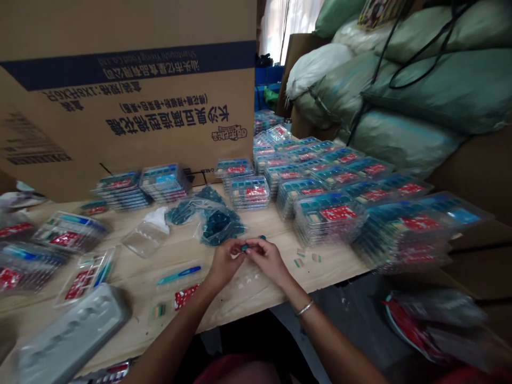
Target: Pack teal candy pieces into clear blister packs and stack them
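My left hand (pixel 227 262) and my right hand (pixel 270 260) meet over the table's front part. Their fingertips pinch a small dark teal piece (pixel 244 247) between them; its exact kind is too blurred to tell. Another teal piece (pixel 262 238) shows just beyond my right fingers. Beneath my hands and left forearm lies a clear plastic tray, partly hidden, with a blue pen (pixel 178 274), a red-and-white patterned packet (pixel 185 296) and a striped block (pixel 159 310). Past my left hand, a clear plastic bag (pixel 220 221) holds many teal pieces.
Stacks of filled clear trays (pixel 326 216) crowd the right side; more stacks (pixel 122 189) stand before a large carton (pixel 160 133). Small striped blocks (pixel 299 262) lie right of my hands. A grey moulded tray (pixel 76 336) is at the left. Large sacks (pixel 440 90) are piled behind.
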Available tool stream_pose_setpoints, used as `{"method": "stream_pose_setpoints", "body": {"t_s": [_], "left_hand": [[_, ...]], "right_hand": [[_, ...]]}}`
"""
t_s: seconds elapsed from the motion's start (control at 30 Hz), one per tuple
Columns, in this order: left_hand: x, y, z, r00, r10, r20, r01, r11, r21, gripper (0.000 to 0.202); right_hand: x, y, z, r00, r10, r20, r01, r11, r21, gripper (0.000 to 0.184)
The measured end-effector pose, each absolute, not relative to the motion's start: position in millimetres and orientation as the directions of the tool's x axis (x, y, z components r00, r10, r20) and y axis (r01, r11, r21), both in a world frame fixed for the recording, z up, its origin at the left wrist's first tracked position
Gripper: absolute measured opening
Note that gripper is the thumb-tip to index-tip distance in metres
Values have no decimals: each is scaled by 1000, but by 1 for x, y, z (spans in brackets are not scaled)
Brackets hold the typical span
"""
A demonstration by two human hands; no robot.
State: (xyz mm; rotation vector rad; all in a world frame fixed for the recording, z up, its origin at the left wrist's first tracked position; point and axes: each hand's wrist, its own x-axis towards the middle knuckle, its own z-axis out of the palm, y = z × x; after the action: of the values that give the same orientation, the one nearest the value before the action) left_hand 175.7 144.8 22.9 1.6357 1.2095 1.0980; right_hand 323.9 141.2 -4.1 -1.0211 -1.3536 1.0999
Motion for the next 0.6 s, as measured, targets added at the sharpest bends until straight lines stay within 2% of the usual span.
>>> {"method": "stream_pose_setpoints", "body": {"t_s": [0.13,0.27,0.33,0.4,0.5,0.6], "left_hand": [[172,141,25,257,966,37,6,-39,999,19],[175,132,23,290,956,-38,-53,56,997,27],[178,126,21,320,943,-87,-42,106,994,25],[182,120,20,288,953,-96,29,91,995,17],[185,107,19,225,974,17,262,-77,962,6],[182,93,15,241,958,154,535,-264,802,16]], "right_hand": [[329,136,-2,-123,986,109,-129,93,-987,23],[334,124,-4,-149,989,21,-121,3,-993,23],[336,118,-6,-167,986,-1,-88,-16,-996,23],[338,112,-8,-196,981,2,-57,-10,-998,23],[343,103,-9,-228,972,58,21,65,-998,21],[351,98,-6,-266,936,231,241,297,-924,15]]}}
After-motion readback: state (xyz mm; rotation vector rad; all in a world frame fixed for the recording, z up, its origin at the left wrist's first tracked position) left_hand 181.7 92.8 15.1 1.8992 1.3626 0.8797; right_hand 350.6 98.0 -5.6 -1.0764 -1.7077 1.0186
